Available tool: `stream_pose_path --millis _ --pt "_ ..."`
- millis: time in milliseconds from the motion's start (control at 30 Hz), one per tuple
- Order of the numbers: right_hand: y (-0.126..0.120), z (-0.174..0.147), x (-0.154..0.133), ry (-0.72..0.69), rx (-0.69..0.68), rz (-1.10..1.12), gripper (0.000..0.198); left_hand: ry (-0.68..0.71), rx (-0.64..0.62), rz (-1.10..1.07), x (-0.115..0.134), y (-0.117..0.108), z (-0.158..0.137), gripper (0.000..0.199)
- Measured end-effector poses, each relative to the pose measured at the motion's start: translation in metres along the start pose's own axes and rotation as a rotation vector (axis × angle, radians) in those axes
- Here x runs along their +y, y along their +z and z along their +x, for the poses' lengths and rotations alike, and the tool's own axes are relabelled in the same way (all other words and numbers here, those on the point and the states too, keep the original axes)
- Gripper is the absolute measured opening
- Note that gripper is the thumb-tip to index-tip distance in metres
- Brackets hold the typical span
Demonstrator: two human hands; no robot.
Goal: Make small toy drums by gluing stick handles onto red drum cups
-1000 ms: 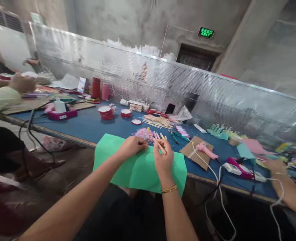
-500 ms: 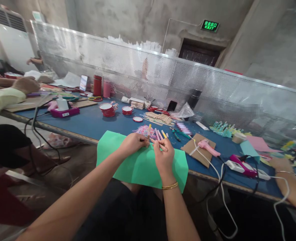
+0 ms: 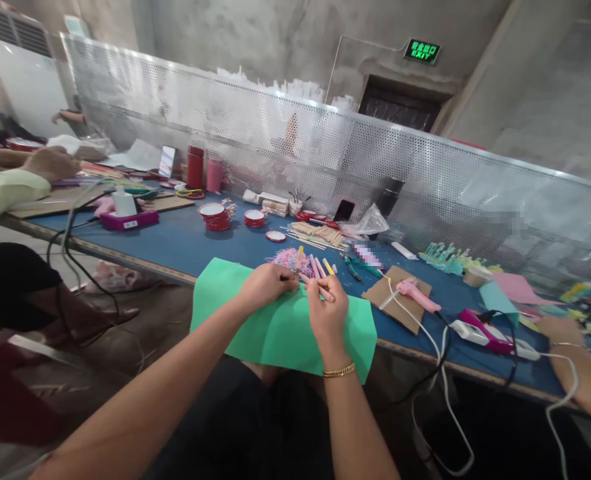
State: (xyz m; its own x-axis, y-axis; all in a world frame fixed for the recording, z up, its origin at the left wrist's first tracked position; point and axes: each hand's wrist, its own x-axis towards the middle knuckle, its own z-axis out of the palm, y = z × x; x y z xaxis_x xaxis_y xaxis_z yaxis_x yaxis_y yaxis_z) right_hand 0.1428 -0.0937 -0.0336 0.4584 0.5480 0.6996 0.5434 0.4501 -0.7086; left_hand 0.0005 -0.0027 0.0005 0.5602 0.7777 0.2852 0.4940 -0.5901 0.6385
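Observation:
My left hand point(image 3: 268, 288) is closed, its fingertips pinching a small upright stick with a yellow top point(image 3: 300, 257). Beside it, the fingers of my right hand point(image 3: 328, 310) are curled round a slim pinkish stick point(image 3: 320, 289) pointing toward the left fingertips. What the fingertips meet is too small to make out. Under both hands, a green sheet point(image 3: 265, 333) spreads over the table edge and my lap. Just beyond lie a heap of pink and purple shreds point(image 3: 288, 259) and several pink and yellow pen-like sticks point(image 3: 320, 268).
Red-rimmed round tins point(image 3: 215, 217) and wooden sticks point(image 3: 320, 235) lie farther back on the blue table point(image 3: 175, 243). To the right are a pink glue gun point(image 3: 418, 295) on cardboard, a purple power strip point(image 3: 485, 331), trailing cables and another person's arm point(image 3: 575, 367). A co-worker's hand point(image 3: 50, 163) is at left.
Both hands keep nearly the same grip and position over the green sheet. The view has shifted very slightly.

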Motion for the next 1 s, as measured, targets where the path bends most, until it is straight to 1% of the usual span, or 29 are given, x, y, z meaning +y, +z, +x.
stream_pose_path --millis 133,233,333,500,733,867,1000 --pt "0.0003 0.0008 0.0003 -0.03 -0.022 -0.05 0.026 0.024 0.003 -0.007 -0.0023 0.0013 0.0008 0.029" --pt "0.0012 0.0002 0.0027 -0.009 0.001 -0.048 0.025 0.014 0.005 0.02 -0.0023 0.0012 0.0005 0.03" --pt "0.001 -0.0012 0.0041 -0.018 0.017 -0.048 0.025 0.018 0.007 0.019 -0.0008 0.0006 -0.0003 0.033" --pt "-0.0006 -0.0009 0.0015 -0.045 -0.032 -0.086 0.024 0.016 0.0 -0.026 0.0011 0.0003 -0.001 0.03" --pt "-0.0006 -0.0028 0.0003 0.003 0.01 -0.06 0.027 -0.001 0.0 0.025 0.0042 -0.0003 -0.0021 0.031" --pt "-0.0019 -0.0025 -0.0014 -0.013 -0.027 -0.079 0.026 -0.018 -0.001 0.005 0.0038 0.0002 -0.0018 0.027" --pt "-0.0015 -0.0016 -0.002 -0.015 -0.045 -0.082 0.025 -0.002 0.007 0.013 0.0023 0.0012 -0.0017 0.028"
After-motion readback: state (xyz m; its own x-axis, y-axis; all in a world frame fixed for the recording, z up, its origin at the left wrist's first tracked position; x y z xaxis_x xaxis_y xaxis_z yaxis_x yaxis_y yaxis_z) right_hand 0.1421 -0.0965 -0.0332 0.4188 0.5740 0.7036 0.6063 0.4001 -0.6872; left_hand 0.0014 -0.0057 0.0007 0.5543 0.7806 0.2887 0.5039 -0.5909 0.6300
